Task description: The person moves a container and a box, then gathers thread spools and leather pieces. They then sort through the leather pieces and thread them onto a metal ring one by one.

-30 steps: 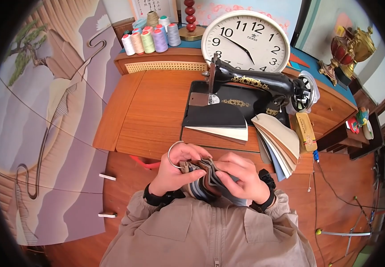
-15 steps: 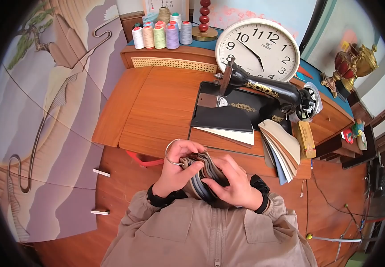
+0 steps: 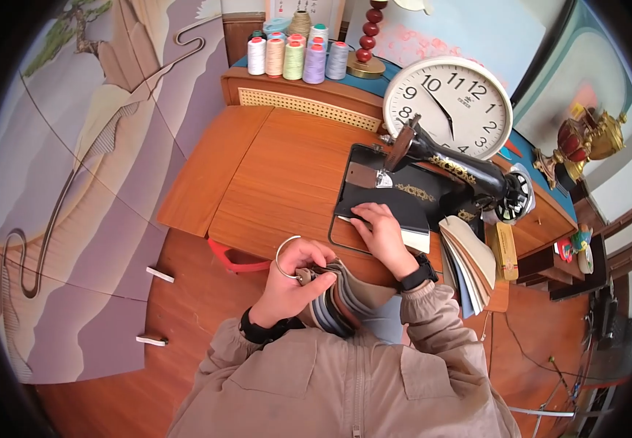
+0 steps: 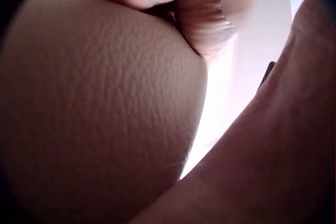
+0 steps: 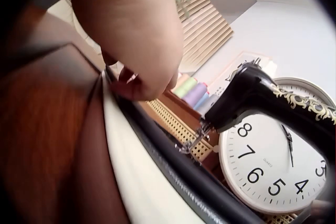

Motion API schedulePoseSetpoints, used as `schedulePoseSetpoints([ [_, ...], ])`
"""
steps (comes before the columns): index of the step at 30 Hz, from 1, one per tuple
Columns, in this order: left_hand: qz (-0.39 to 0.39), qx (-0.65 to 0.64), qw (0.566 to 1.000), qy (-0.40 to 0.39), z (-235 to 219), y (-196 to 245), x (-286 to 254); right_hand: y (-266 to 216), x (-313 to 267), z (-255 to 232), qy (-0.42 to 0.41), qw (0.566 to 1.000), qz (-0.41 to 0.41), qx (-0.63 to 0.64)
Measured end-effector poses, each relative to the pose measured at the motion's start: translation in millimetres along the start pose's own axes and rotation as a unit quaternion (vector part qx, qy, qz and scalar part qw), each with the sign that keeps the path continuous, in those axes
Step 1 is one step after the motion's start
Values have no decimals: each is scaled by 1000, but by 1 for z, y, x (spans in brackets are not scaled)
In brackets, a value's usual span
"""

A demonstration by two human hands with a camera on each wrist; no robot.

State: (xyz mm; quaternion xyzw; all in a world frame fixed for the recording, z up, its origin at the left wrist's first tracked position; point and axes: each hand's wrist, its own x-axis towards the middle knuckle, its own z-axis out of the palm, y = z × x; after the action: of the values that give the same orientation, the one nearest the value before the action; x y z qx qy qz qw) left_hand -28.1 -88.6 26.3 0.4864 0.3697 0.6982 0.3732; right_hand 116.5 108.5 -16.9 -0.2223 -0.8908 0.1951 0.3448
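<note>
My left hand (image 3: 294, 281) grips a bundle of leather swatches (image 3: 330, 306) strung on a metal ring (image 3: 279, 255); the loose ends fan downward in grey, brown, black and blue. Filling much of the left wrist view is one grained brown swatch (image 4: 105, 92), close to the fingers. My right hand (image 3: 383, 235) reaches to the sewing machine bed and pinches the narrow left end of a stack of loose swatches, a black swatch (image 3: 396, 213) over a cream one (image 3: 416, 241). The right wrist view shows the fingertips around that end, with the cream swatch (image 5: 131, 171) below.
A black sewing machine (image 3: 462, 164) stands on the wooden table (image 3: 279, 175), a wall clock (image 3: 451, 106) behind it. Fanned beige and blue swatches (image 3: 469, 255) overhang the front edge beside a yellow box (image 3: 506, 252). Thread spools (image 3: 294, 58) line the back shelf; a painted screen (image 3: 82, 219) is at left.
My right hand has left the ringed bundle and moved forward to the black and cream swatches. The left hand keeps its hold while the bundle's ends spread out. The head view has shifted.
</note>
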Motion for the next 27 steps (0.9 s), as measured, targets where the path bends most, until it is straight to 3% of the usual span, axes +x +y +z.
schedulePoseSetpoints([
  [3,-1,13,1000,9,-5,-1,-3,6,7,3,-41,995,47,-72],
  [7,-15,-4,1000,8,-4,2,-2,17,10,3,-29,998,49,-7],
  [10,-18,2,1000,8,-2,1,0,7,9,2,-25,997,66,-28],
  [14,-6,16,1000,7,0,2,3,0,6,-8,-36,998,24,-37],
  [16,-7,25,1000,9,0,1,4,-18,0,-21,24,991,84,99],
  [17,-9,30,999,10,1,0,3,-34,-4,-33,10,975,125,185],
  [18,-12,32,999,8,2,0,3,-43,-6,-40,12,974,127,187],
  [21,-10,45,999,-15,10,-1,9,-49,-10,-53,-8,997,44,66],
  [24,-21,39,999,-21,24,3,15,-8,-11,-28,32,999,-15,7],
  [27,-42,22,999,-27,30,3,14,13,-7,-16,4,1000,15,-6],
])
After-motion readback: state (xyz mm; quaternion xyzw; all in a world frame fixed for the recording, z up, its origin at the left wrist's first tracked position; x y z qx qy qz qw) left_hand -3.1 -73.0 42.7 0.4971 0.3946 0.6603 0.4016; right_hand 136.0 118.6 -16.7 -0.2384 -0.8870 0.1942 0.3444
